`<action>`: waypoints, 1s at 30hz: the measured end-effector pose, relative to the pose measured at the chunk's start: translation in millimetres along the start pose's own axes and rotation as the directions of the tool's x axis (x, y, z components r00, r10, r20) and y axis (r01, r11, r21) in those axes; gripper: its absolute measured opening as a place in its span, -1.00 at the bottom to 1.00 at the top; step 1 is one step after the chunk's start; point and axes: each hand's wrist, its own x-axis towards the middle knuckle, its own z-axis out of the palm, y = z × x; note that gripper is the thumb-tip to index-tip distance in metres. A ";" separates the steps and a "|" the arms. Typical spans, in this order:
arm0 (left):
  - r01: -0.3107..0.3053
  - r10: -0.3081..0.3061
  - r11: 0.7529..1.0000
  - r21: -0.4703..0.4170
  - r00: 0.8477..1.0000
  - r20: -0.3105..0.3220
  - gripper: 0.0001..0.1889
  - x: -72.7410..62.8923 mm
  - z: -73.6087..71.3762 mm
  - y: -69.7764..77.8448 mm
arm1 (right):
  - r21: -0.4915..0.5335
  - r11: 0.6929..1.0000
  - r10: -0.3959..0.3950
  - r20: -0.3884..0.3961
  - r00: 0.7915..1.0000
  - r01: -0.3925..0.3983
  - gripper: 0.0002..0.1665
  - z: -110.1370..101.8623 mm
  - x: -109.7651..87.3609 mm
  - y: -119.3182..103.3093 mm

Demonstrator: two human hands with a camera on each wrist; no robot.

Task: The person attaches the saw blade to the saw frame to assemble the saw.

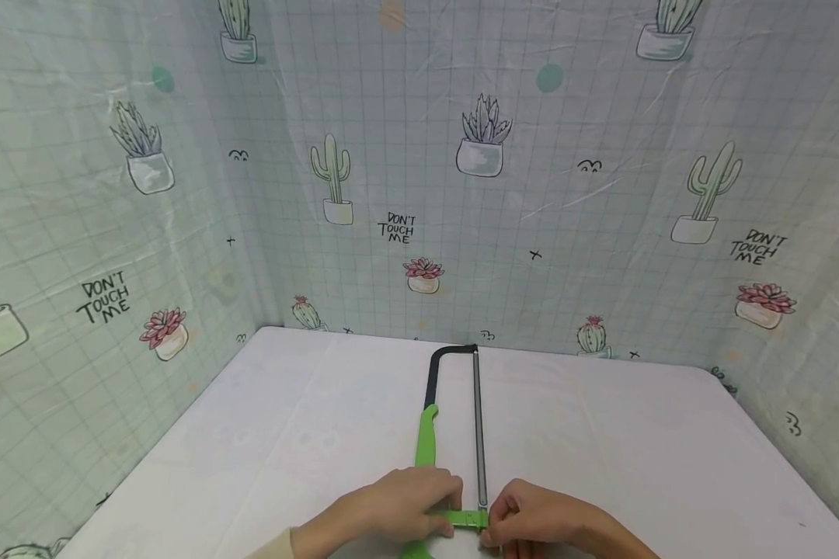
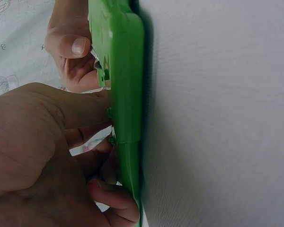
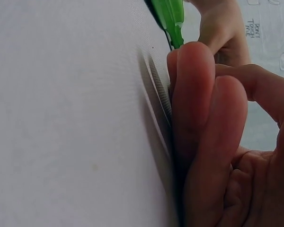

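Note:
A hacksaw lies flat on the white table, its black frame [image 1: 433, 376] pointing away and its grey blade [image 1: 479, 427] along the right side. My left hand [image 1: 411, 503] holds the green handle [image 1: 426, 441], fingers curled over it in the left wrist view. From the handle a green crosspiece [image 1: 467, 519] reaches to the blade's near end. There my right hand [image 1: 541, 515] pinches the small end piece with thumb and curled fingers. Beside those fingers a threaded screw [image 3: 160, 87] shows close to the table in the right wrist view; the fingers hide the rest.
The white tabletop [image 1: 636, 450] extends around the saw to rounded far corners. Behind it and along both sides hangs a cloth curtain [image 1: 531, 202] printed with cacti and words.

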 end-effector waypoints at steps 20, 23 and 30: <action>-0.002 0.002 1.000 -0.004 1.000 -0.007 -0.84 0.7 1.8 -1.0 | -0.015 1.000 -0.005 0.005 1.000 0.005 -0.49 0.8 -1.3 -1.0; -0.009 0.010 1.000 0.001 1.000 -0.008 -0.84 0.5 1.8 -1.3 | -0.016 1.000 -0.010 0.007 1.000 0.010 -0.47 0.4 -0.7 0.9; -0.008 0.008 1.000 -0.004 1.000 -0.006 -0.84 0.3 1.9 -1.1 | -0.019 1.000 -0.008 0.010 1.000 0.008 -0.49 -1.6 -1.0 2.2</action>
